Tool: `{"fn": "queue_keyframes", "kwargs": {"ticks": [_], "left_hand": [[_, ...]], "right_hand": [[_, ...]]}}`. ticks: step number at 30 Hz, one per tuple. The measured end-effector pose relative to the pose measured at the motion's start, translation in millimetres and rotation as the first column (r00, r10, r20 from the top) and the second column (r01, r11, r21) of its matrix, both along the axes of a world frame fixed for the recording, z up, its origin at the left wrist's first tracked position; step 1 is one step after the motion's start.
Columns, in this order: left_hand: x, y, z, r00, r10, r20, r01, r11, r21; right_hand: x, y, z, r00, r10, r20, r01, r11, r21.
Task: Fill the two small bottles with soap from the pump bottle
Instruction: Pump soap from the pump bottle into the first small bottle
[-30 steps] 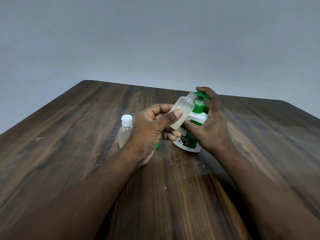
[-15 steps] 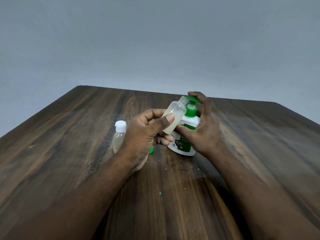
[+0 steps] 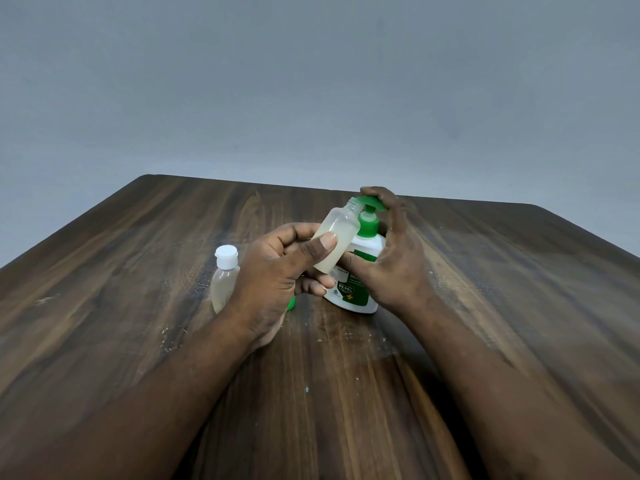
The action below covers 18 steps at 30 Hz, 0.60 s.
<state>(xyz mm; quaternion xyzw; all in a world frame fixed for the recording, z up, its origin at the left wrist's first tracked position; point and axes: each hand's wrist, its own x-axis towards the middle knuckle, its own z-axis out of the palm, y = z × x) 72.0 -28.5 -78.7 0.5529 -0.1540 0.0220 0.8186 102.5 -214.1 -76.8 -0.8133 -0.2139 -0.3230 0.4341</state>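
left hand (image 3: 277,271), centre of frame: thumb and fingers are pinching the open bottle (image 3: 337,237) round its lower body, clamping it firmly and tilting it so the threaded neck is leaning up and to the right.

right hand (image 3: 398,268), just right of centre: thumb is curling round the front of the pump bottle (image 3: 356,292), and the fingers are arching over the green pump head (image 3: 372,203) and pressing on it. this hand is closing on the pump bottle top and front.

the open bottle's mouth is sitting right at the nozzle; touching or just short of it, cannot tell. pale soap is showing inside, but the level is hard to read at this tilt.

outward: the capped bottle (image 3: 225,275) is standing just left of the left hand, partly hidden behind the wrist, wearing a white cap and showing pale liquid. a green cap (image 3: 292,304) is peeking out under the left fingers, lying on the table (image 3: 138,306).

judgement: the capped bottle is looking finished. the open bottle is mid-fill, so perhaps more pump strokes are remaining, then capping it.
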Motion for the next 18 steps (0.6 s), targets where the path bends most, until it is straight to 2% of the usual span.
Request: {"fn": "queue_keyframes", "kwargs": {"ticks": [18], "left_hand": [[-0.9, 1.1, 0.3, 1.0, 0.02, -0.01, -0.02, 1.0, 0.002]], "right_hand": [[3.2, 0.8, -1.1, 0.999, 0.01, 0.038, -0.01, 1.0, 0.005]]}}
